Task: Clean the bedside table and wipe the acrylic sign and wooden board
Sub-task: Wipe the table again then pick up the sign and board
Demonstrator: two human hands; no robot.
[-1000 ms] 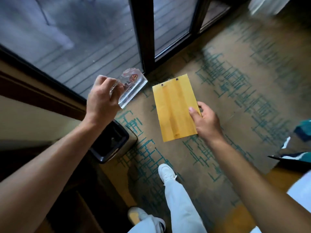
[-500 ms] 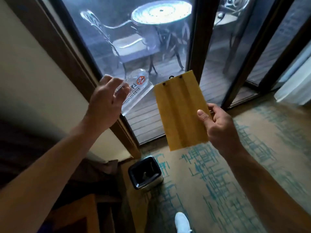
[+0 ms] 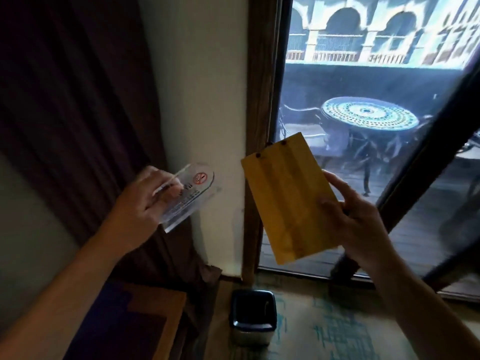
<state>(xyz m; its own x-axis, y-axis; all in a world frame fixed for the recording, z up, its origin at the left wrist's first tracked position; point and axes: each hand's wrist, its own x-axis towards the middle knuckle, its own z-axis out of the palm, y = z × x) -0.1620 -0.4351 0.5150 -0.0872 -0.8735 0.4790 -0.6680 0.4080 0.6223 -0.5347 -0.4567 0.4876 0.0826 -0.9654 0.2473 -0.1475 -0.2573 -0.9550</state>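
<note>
We held both bare forearms out in front, raised. Our left hand (image 3: 141, 201) gripped the clear sign (image 3: 189, 196), fingers curled around its lower edge. Our right hand (image 3: 355, 219) pinched the wooden board (image 3: 285, 196) at its right edge, thumb on the front face.

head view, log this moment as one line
left hand: holds sign | right hand: holds board | both in air | bin on floor below | wiping: not yet
</note>
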